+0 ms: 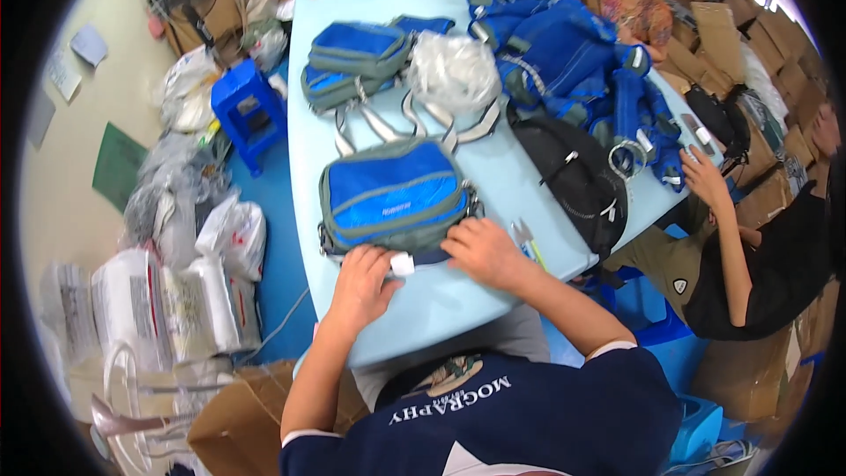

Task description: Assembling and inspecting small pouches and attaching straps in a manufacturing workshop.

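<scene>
A blue and grey zipped bag (397, 198) lies on the light blue table in front of me, its pale straps stretching away behind it. My left hand (361, 280) has its fingers curled over the bag's near edge, thumb held apart. Beside that thumb a small white tag (402, 264) sticks out from the edge. At the near right corner, my right hand (483, 252) grips the bag with bent fingers; the fingertips are partly hidden against the fabric. Small snips (523, 234) and a yellow-green pen-like tool (538, 254) rest just right of my right hand.
Behind lie another blue and grey bag (357, 62), a clear plastic bundle (454, 70) and a pile of blue bags (564, 48). A black bag (573, 176) is to the right. A co-worker's hand (705, 178) rests at the right table edge; another person (630, 0) sits farther back.
</scene>
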Demonstrator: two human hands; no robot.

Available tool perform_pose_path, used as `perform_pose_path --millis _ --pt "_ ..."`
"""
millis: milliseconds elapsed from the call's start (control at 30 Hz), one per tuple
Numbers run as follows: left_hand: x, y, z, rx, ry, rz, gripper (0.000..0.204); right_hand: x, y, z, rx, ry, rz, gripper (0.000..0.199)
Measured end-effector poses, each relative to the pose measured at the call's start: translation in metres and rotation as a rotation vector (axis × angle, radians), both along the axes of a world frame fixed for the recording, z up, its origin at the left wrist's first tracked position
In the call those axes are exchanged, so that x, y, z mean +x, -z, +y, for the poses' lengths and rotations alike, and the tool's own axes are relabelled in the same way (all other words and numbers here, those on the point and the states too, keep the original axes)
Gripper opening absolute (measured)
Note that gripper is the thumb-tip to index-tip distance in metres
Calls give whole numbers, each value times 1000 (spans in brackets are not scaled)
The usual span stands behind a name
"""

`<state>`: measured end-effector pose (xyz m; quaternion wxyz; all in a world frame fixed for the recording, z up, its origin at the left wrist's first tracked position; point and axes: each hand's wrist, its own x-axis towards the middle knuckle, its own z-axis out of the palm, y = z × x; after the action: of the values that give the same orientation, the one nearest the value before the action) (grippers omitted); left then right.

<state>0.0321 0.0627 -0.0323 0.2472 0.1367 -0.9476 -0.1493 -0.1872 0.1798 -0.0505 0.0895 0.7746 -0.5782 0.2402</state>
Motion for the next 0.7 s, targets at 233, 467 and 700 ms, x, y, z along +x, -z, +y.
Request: perform_pose_path --millis 233,467,700 --pt "-12 19 -1 -96 1 101 32 -8 5 10 9 91 -58 34" --pt "-17 24 -14 -154 26 109 32 -18 2 5 11 98 -93 28" --pt "-28 17 -10 -234 29 28 34 3 -12 4 20 243 58 16"
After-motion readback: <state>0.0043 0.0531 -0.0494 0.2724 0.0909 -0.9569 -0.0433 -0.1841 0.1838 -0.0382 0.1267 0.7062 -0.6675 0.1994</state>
